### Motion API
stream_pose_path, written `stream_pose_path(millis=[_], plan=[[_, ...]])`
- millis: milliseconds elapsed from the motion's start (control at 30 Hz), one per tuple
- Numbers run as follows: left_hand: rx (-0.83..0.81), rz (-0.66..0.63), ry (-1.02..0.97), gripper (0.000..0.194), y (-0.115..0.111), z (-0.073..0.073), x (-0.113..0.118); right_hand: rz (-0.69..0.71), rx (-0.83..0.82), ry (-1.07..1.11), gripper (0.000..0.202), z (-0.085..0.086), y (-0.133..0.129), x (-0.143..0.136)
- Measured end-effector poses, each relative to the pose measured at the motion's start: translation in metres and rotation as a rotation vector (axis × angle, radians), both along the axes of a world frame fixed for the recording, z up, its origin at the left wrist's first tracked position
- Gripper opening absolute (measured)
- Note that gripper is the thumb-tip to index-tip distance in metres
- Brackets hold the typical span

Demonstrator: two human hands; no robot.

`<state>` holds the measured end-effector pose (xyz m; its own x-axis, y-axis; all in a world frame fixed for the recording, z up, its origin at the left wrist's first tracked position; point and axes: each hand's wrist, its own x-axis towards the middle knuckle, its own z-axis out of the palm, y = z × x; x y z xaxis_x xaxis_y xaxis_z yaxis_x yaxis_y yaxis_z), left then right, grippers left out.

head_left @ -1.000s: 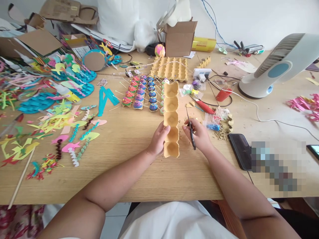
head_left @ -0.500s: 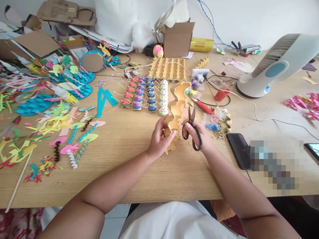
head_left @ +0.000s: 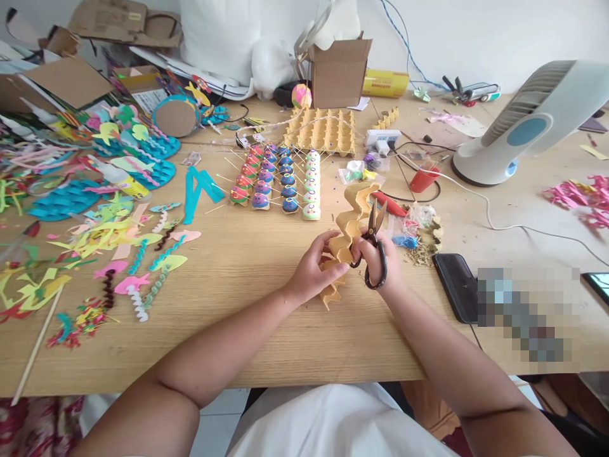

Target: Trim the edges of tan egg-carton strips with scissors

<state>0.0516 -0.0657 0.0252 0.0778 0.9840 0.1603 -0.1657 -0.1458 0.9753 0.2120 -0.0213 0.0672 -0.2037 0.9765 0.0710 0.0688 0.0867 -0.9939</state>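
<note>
My left hand (head_left: pixel 318 270) is closed around a yellow egg carton strip (head_left: pixel 349 225), thumb on top, its wavy cut edge facing up. The strip is tilted, its far end raised off the table and its near end showing below my hand. In my right hand (head_left: pixel 384 259) is a pair of black-handled scissors (head_left: pixel 375 223), blades pointing up and away, slightly parted, close beside the strip's right edge. Ahead of the strip stand painted egg carton caterpillars (head_left: pixel 288 184) in red, purple, blue and white rows, with thin sticks poking out.
A yellow egg tray (head_left: pixel 321 130) lies at the back. Coloured paper scraps (head_left: pixel 76 241) and foam fish cover the left. On the right are a white fan (head_left: pixel 518 127), a phone (head_left: pixel 455 287), a red cup (head_left: pixel 424 179) and carton shreds (head_left: pixel 425 254). A cable crosses the right side.
The egg carton strip has swung to the right and its far end has come nearer to me. My left hand has shifted slightly right with it. The scissors now sit closer to the strip.
</note>
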Motion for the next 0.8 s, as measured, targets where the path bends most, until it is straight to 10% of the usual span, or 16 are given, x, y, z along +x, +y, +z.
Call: stream_pose_path(millis=[367,800], plan=[[-0.027,0.207,-0.217,0.049,0.015,0.003,-0.01,0.282,-0.084,-0.205,0.047,0.009,0.005,0.009],[-0.175,0.167,-0.273,0.046,0.018,0.0,-0.011,0.472,-0.117,-0.455,0.05,0.015,0.015,0.027]])
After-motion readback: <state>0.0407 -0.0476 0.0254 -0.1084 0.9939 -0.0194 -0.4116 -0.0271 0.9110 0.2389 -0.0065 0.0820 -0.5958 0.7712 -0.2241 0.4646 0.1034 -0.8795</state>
